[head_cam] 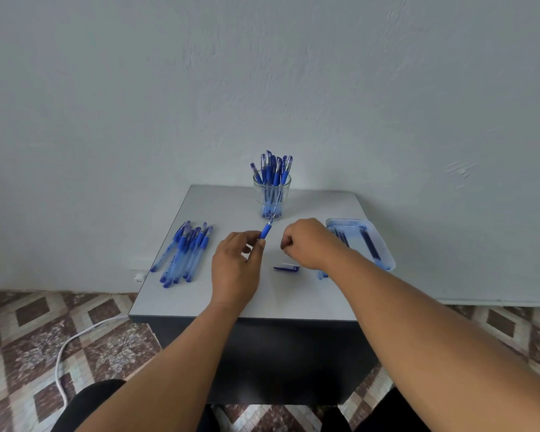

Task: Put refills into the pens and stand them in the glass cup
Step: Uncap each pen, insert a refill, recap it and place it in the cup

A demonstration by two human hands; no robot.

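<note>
My left hand [236, 263] grips a blue pen [266, 229] by its lower barrel, tip pointing up toward the glass cup [272, 194]. The cup stands at the back middle of the table and holds several capped blue pens. My right hand [306, 241] hovers just right of the pen with its fingers curled; whether it holds anything is hidden. A blue pen cap [286, 268] lies on the table between my hands. Several pens [184, 251] lie in a pile at the left.
A clear plastic tray [384, 251] with a few dark refills sits at the table's right edge, partly behind my right forearm. The small grey table [231, 300] stands against a wall. A white cable [75, 338] runs over the patterned floor at the left.
</note>
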